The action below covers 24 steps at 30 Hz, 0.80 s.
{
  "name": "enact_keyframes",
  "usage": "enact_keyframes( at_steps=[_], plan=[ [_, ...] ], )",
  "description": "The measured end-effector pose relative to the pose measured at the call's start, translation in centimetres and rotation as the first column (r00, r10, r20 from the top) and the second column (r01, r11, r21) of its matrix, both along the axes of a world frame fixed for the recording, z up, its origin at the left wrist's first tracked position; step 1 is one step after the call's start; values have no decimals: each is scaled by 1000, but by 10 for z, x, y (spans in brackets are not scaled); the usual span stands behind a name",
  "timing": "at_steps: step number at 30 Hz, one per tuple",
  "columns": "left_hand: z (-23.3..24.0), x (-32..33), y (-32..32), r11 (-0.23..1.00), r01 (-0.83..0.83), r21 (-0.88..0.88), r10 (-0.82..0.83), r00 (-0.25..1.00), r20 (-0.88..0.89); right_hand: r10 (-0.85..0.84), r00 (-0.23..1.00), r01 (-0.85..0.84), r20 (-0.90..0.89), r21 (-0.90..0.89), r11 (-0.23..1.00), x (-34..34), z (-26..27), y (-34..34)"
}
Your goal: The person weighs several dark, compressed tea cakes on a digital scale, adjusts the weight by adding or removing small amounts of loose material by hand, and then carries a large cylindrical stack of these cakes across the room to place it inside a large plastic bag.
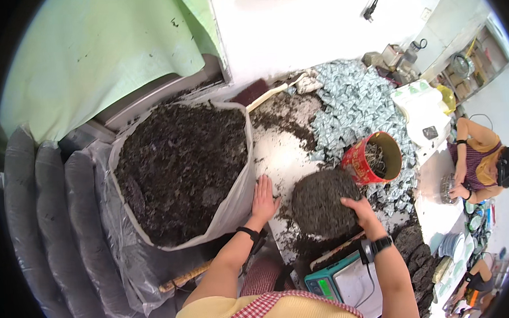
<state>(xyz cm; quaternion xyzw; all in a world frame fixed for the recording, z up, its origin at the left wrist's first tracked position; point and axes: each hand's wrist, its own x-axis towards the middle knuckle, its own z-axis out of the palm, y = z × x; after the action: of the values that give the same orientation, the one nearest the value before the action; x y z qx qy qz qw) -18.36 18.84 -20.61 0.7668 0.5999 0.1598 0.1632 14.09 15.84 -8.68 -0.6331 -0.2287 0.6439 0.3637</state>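
Observation:
My right hand (360, 209) grips the right edge of a round, flat cake of dark pressed leaves (323, 203), held over the white table (280, 151) beside a red tin (358, 162) with stringy scraps inside. My left hand (264, 199) holds nothing; its spread fingers rest at the side of a large white sack (239, 207) filled with loose dark leaf material (186, 171). A teal digital scale (326, 285) with a lit display lies below the cake, near my body. Many small silvery-green packets (350, 98) are heaped beyond the tin.
Long stuffed dark bags (55, 238) lie at the left. A dark brush (251, 93) and a light stick (268, 97) rest behind the sack. Dark cakes (415, 263) are piled right of the scale. Two people (481, 160) (476, 281) work at the far right.

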Motion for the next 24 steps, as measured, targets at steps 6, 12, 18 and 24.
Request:
enact_keyframes(
  at_steps=[6, 12, 18, 24],
  plan=[
    [4, 31, 222, 912, -392, 125, 387, 920, 61, -204, 979, 203, -1, 115, 972, -5, 67, -75],
    [-4, 60, 278, 921, 322, 222, -345, 936, 74, -463, 886, 461, -31, 166, 872, 0, 89, -121],
    [-10, 62, 158, 902, 373, 219, -425, 856, 293, -624, 774, 634, -108, 137, 761, 11, 88, -134],
    [14, 100, -9, 848, 463, -260, -287, 811, 509, -650, 667, 690, -363, -28, 724, -35, 81, -78]
  ],
)
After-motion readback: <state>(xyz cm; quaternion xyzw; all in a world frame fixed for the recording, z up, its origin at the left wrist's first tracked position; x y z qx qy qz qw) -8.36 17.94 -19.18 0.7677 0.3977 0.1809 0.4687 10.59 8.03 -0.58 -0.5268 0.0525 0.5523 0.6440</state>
